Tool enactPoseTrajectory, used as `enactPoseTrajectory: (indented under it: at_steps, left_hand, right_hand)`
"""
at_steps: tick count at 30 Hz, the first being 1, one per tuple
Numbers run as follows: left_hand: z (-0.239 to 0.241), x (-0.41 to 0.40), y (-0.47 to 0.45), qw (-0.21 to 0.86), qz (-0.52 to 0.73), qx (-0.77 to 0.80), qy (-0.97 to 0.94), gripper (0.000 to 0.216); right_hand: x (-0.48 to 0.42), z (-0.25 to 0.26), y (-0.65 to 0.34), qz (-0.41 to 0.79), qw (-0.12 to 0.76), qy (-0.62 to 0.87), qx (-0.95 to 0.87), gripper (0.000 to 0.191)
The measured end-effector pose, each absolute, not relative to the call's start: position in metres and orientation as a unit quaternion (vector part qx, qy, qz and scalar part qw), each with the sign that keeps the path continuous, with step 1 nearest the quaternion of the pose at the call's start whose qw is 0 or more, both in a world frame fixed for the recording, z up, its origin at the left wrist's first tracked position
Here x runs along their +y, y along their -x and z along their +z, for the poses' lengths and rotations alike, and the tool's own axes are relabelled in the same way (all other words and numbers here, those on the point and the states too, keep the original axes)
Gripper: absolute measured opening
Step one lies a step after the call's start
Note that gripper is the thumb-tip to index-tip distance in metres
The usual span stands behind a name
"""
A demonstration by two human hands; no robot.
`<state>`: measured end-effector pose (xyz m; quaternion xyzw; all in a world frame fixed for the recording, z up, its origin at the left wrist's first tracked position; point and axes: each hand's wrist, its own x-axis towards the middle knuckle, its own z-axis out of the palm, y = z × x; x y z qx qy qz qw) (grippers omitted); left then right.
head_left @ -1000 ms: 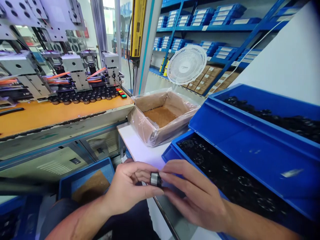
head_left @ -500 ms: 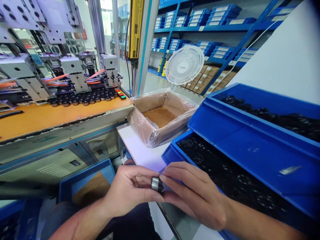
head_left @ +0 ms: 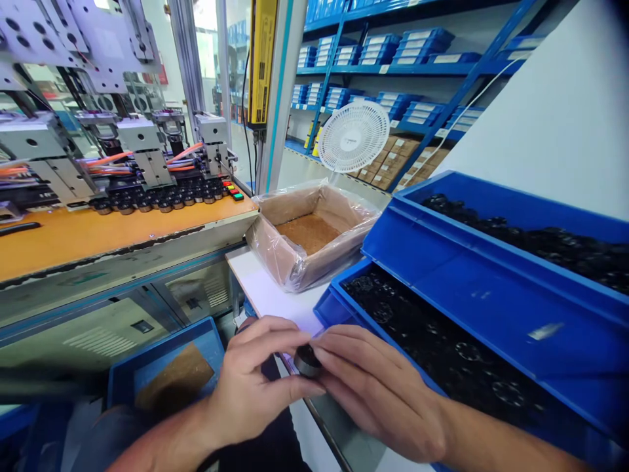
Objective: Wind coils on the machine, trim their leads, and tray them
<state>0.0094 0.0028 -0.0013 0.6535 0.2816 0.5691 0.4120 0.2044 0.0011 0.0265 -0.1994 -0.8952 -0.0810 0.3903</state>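
Observation:
A small round part, black with a metal ring around it, is between my two hands at the lower middle. The fingers and thumb of my left hand close on it from the left. From the right, my right hand presses its fingertips against the part, partly covering it. Close by on the right, a lower blue bin holds many black round plastic parts.
An upper blue bin of black parts overhangs the lower one. A plastic-lined cardboard box stands on the white table. Left is a machine bench with rows of ringed parts. Behind stands a white fan.
The round part has turned between my fingers: its dark face now points more upward and the metal ring shows lower. Both hands stay together around it. The view has shifted slightly.

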Motion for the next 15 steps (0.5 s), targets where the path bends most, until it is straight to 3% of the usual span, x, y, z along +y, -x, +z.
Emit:
enactPoseTrajectory:
  at_steps: [3,7,10,15]
  left_hand:
    - [0.009,0.011,0.004,0.285,0.502,0.257,-0.775,0.027]
    - [0.009,0.011,0.004,0.269,0.513,0.269,-0.77,0.021]
    - [0.0,0.007,-0.005,0.365,0.546,0.29,-0.696,0.028]
    - [-0.015,0.004,-0.023,0.675,0.535,0.223,-0.456,0.032]
  right_hand:
    - [-0.002,0.024,-0.202,-0.031,0.393,0.213,-0.894,0.026]
    - [-0.003,0.026,-0.2,0.009,0.399,0.222,-0.89,0.025]
    - [0.0,0.027,-0.2,-0.022,0.407,0.22,-0.886,0.025]
    - [0.003,0.024,-0.199,-0.065,0.44,0.221,-0.868,0.028]
